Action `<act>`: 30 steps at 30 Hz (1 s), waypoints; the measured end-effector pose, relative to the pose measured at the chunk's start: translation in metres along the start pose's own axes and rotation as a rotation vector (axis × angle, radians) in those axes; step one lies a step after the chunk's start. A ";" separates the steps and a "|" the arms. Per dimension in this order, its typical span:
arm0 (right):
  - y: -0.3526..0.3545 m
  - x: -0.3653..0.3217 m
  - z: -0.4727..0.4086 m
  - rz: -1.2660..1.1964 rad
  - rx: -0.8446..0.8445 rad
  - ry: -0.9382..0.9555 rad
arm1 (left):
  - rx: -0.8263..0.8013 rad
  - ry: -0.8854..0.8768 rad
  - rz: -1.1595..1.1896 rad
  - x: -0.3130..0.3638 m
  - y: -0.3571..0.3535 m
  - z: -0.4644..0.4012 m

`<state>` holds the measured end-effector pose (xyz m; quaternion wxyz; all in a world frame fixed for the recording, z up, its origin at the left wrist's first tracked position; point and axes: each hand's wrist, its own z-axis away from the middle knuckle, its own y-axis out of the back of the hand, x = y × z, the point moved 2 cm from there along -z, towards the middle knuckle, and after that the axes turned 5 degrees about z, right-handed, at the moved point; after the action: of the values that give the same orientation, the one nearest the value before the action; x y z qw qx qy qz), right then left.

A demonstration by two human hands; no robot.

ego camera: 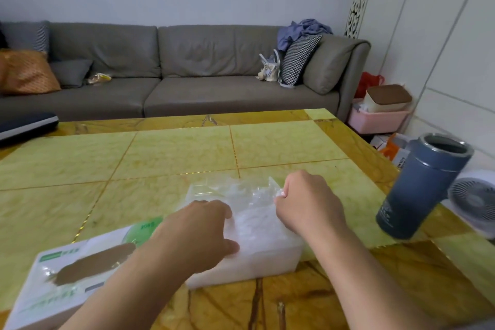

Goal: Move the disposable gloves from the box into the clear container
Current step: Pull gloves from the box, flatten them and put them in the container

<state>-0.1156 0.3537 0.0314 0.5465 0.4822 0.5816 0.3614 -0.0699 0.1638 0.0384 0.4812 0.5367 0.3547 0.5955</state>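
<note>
A clear container [267,262] stands on the table near its front edge, filled with a stack of thin translucent disposable gloves [257,225]. My left hand [203,233] rests on the left side of the stack, fingers pressed against the gloves. My right hand [308,201] is at the stack's right side, fingers pinched on crinkled glove plastic. The white and green glove box [69,273] lies flat to the left of the container, its oval opening facing up; my left forearm crosses over its right end.
A dark blue open tumbler [423,187] stands at the table's right edge, close to my right hand. A small white fan [474,201] sits beyond that edge. The yellow-green tiled table [160,158] stretches ahead, with a grey sofa [187,75] behind.
</note>
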 end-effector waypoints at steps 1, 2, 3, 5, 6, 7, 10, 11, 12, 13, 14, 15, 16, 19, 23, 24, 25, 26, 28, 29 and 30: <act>0.001 -0.001 0.001 0.023 -0.009 -0.011 | 0.000 0.001 -0.010 0.000 -0.001 -0.002; 0.003 -0.003 0.003 0.042 -0.020 -0.021 | 0.000 0.000 -0.014 0.001 -0.004 -0.004; 0.006 -0.004 0.005 0.060 -0.026 -0.027 | -0.002 -0.004 -0.015 0.001 -0.007 -0.006; 0.014 -0.010 0.010 0.092 -0.005 -0.003 | 0.003 -0.011 -0.008 0.000 -0.013 -0.009; 0.018 -0.013 0.013 0.097 0.029 0.040 | 0.008 -0.016 -0.002 0.000 -0.015 -0.010; 0.022 -0.018 0.016 0.082 0.066 0.105 | 0.011 -0.020 0.002 0.001 -0.017 -0.011; 0.030 -0.035 0.030 -0.037 -0.009 0.307 | 0.015 -0.034 0.023 0.002 -0.019 -0.014; 0.030 -0.039 0.034 -0.065 -0.086 0.326 | 0.016 -0.046 0.034 0.002 -0.019 -0.014; 0.027 -0.041 0.037 -0.061 -0.158 0.337 | 0.016 -0.056 0.054 0.002 -0.019 -0.013; 0.024 -0.041 0.039 -0.026 -0.219 0.338 | 0.021 -0.068 0.073 0.002 -0.019 -0.012; 0.020 -0.039 0.039 0.019 -0.267 0.333 | 0.030 -0.079 0.090 0.002 -0.019 -0.011; 0.016 -0.036 0.038 0.067 -0.301 0.324 | 0.038 -0.086 0.105 0.002 -0.019 -0.009; 0.012 -0.034 0.036 0.104 -0.323 0.318 | 0.040 -0.087 0.124 0.001 -0.018 -0.006; 0.007 -0.030 0.034 0.146 -0.359 0.312 | 0.099 -0.106 0.138 0.000 -0.015 0.004; 0.008 -0.035 0.033 0.183 -0.431 0.303 | 0.336 -0.197 -0.104 0.021 -0.014 0.022; 0.009 -0.038 0.033 0.195 -0.452 0.300 | 0.345 -0.194 -0.134 0.026 -0.016 0.023; 0.009 -0.039 0.034 0.199 -0.461 0.298 | 0.328 -0.174 -0.141 0.029 -0.018 0.021; 0.009 -0.040 0.035 0.199 -0.459 0.297 | 0.295 -0.136 -0.124 0.029 -0.020 0.018; 0.008 -0.040 0.037 0.190 -0.457 0.279 | 0.226 -0.056 -0.060 0.024 -0.024 0.011; 0.007 -0.039 0.038 0.188 -0.459 0.272 | 0.203 -0.030 -0.032 0.021 -0.026 0.009; 0.006 -0.038 0.038 0.187 -0.463 0.264 | 0.188 -0.016 -0.011 0.019 -0.028 0.007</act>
<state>-0.0796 0.3146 0.0428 0.5259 0.3446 0.5026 0.5933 -0.0567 0.1891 0.0187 0.4347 0.5823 0.4079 0.5528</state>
